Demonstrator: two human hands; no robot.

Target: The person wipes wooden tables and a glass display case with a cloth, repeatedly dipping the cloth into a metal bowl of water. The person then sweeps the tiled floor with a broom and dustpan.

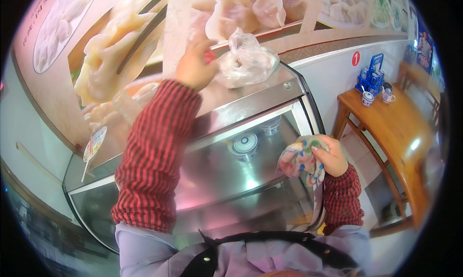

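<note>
My left hand (pixel 196 65) is over the steel top of a glass display case (pixel 249 112), beside a knotted clear plastic bag (pixel 247 65) with pale contents. A small red thing (pixel 209 56) shows at its fingers; whether the hand grips it is blurred and unclear. At the right, in front of the case's glass, my right hand (pixel 331 156) holds a crumpled cloth with coloured dots (pixel 302 159). A lidded blue-and-white pot (pixel 245 145) shows in the glass below, with another (pixel 270 126) beside it.
A wall with large dumpling pictures (pixel 235 9) rises behind the case. A paper fan (pixel 94 144) on a white stick leans at the left end of the case top. At the right stands a wooden table (pixel 398 121) with a blue caddy (pixel 370 76), a lidded jar (pixel 367 99) and a small teapot (pixel 388 95).
</note>
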